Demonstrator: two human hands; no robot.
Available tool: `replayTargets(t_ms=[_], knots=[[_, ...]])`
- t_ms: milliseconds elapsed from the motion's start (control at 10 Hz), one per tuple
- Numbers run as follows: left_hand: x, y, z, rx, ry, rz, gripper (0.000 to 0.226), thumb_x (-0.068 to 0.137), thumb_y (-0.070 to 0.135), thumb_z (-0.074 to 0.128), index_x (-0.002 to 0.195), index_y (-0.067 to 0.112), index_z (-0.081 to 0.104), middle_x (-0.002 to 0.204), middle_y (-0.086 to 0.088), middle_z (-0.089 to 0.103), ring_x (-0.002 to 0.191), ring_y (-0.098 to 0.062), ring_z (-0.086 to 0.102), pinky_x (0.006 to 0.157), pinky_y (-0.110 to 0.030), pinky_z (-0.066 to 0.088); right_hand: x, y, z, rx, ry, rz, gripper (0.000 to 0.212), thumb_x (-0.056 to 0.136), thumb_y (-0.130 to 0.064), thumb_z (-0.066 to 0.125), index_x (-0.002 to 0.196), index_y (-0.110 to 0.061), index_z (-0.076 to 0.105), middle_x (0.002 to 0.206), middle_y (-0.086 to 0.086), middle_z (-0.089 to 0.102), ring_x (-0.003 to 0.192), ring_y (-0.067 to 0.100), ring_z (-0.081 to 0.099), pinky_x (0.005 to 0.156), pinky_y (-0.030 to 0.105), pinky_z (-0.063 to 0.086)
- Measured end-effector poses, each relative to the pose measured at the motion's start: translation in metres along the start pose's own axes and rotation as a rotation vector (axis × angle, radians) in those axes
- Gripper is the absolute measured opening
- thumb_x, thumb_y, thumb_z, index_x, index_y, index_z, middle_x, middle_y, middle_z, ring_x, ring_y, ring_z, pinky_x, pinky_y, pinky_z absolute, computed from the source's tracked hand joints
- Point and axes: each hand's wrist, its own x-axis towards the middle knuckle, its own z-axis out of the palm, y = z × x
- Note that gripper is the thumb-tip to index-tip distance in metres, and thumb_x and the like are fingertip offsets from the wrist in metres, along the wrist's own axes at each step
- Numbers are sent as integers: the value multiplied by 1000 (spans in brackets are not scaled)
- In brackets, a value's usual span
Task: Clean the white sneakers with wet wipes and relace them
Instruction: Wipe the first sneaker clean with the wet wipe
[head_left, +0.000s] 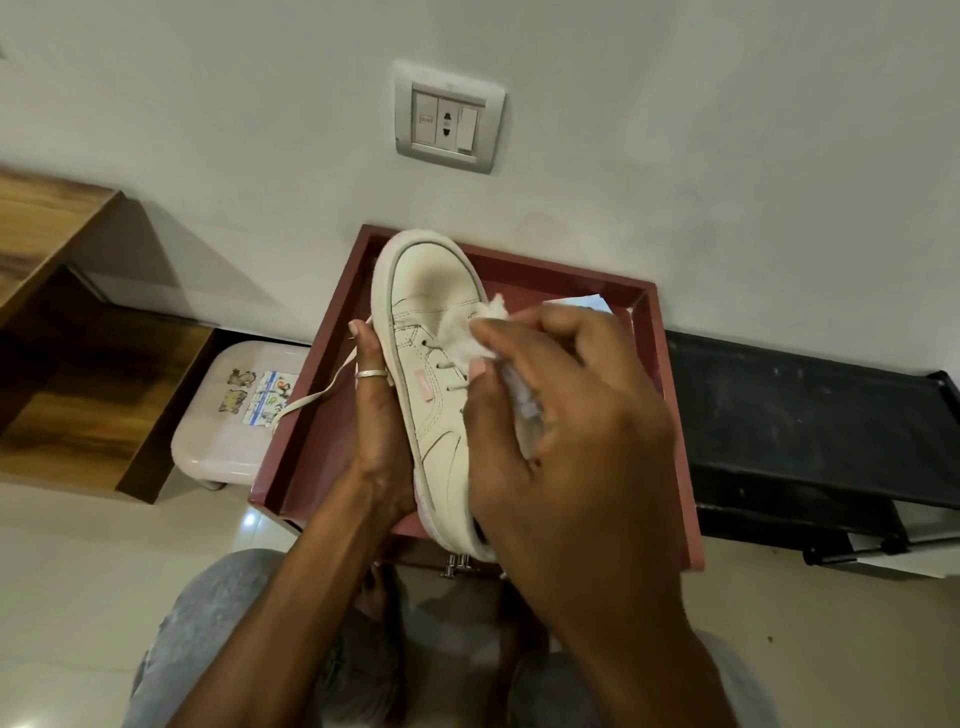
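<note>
Above the dark red tray (670, 395) in front of me, I hold one white sneaker (431, 332) up in both hands, its toe pointing away toward the wall. My left hand (376, 421) grips it from the sole side, fingers wrapped underneath and the thumb lying along the rubber edge; there is a silver ring (371, 373) on one finger. My right hand (566, 415) is closed around a crumpled wet wipe (470, 332), pinching it and pressing it against the upper by the front eyelets. The two hands sit close together, with only the shoe between them. A grey smudge shows on the toe cap, and a small pink tag sits on the side panel. The lace (311, 399) is threaded through the eyelets I can see, and one loose end trails off to the left past the tray's rim, over a pale plastic stool (218, 447) with stickers on it. A switch plate (448, 117) is set into the wall straight ahead. A wooden shelf (62, 364) stands on the left and a black rack (810, 415) on the right.
</note>
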Motion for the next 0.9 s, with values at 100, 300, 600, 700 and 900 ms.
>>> replayTargets(t_ms=[100,300,600,700,900], knots=[[2,2,-6,-23,-89,-31,78,104,64,15,124,13,72,118,-11,75,106,-19,73,83,-30,60,19,10,19,-20,-44,-95,26,86,-4,62,109,-9,74,106,6,64,93,12,60,77,26,53],[12,7,-11,871,81,206,26,109,8,40,131,8,53,115,-9,70,103,-20,70,74,-22,59,50,34,58,-89,-134,-423,21,84,9,57,94,1,73,103,13,67,93,30,64,74,42,54],[28,-2,-31,466,-116,41,86,96,77,20,122,12,71,116,-23,71,110,-38,68,98,-49,53,70,61,54,-71,10,75,22,92,-11,53,97,-11,74,88,2,74,81,21,66,74,38,51],[27,4,-35,446,-135,30,94,92,81,25,137,5,59,132,-36,58,127,-52,53,108,-63,44,67,66,50,51,-91,376,23,92,-13,52,96,-16,74,85,-3,74,81,18,67,75,41,53],[33,7,-38,510,-35,27,100,82,86,39,144,8,53,138,-22,59,123,-39,60,101,-49,54,82,54,50,7,-26,-17,19,79,3,52,83,-3,69,77,10,69,75,28,62,68,41,47]])
